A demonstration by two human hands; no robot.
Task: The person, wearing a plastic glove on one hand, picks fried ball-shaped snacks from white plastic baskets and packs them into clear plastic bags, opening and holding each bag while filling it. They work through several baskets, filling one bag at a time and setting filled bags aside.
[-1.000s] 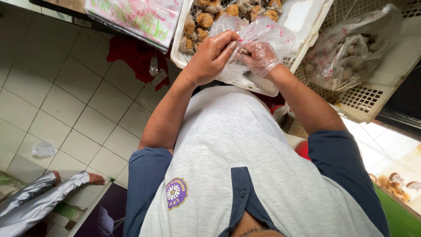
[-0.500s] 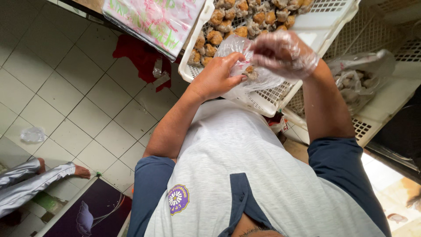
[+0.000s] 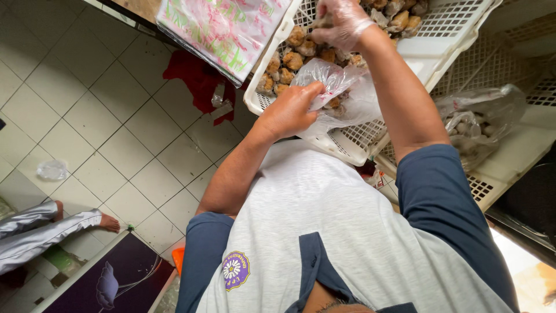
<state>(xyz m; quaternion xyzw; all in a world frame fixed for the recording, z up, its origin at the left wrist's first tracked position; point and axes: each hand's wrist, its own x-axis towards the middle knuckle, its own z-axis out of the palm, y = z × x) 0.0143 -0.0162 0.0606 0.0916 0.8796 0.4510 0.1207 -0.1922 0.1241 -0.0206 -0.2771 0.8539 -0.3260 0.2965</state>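
The left hand (image 3: 289,110) is bare, its arm bent up from the elbow, fingers pinched on the rim of a clear plastic bag (image 3: 341,95) and holding its mouth open over the near edge of a white slatted crate (image 3: 347,142). The right hand (image 3: 341,23), in a thin transparent glove, reaches further in with the forearm stretched away from the body; its fingers are curled around a brown fried piece (image 3: 324,22) lifted above the heap. The bag already carries a few such pieces at its bottom. The crate is filled along its far side with brown fried pieces (image 3: 286,61). To the right, on another white crate (image 3: 492,185), lies a second clear bag (image 3: 478,124) with pieces inside. Left of the crate sits a stack of pink-and-green printed plastic bags (image 3: 226,29).
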